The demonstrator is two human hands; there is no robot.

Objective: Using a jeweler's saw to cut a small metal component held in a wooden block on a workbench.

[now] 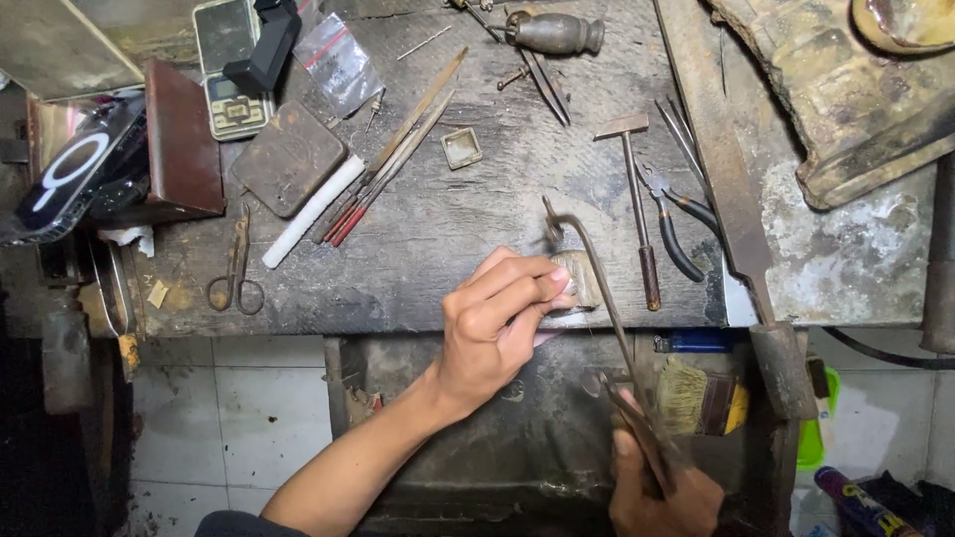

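Nearest to us, our right hand (665,492) closes around the handle of a thin saw frame (597,298), low at the bottom edge of the view. The frame runs up and away from that grip to its hooked far end just above the small block (580,278). Our left hand (497,323) reaches in from the lower left, fingers (537,288) pinched narrow on something small pressed against that pale block at the front edge of the workbench (477,229). The piece itself is hidden under the fingertips, so we cannot tell its shape or how far any cut has gone.

We judge the work to be mid-way: the piece is clamped by hand against the block and the saw is set to it, but no finished part lies apart on the bench, and no loose offcuts show. Whether the blade touches the piece we cannot tell.

Just below the bench edge, a worn brush (696,398) sits beside the right hand. Further up, a small hammer (637,199) lies upright on the bench right of the block, with pliers (671,214) just beside it and a long flat file (731,199) beyond those. To the left lie scissors (237,264), a white stick (310,211) and a bundle of thin files (393,149). Farthest away stand a pocket scale (231,70) and a small square tray (462,147).
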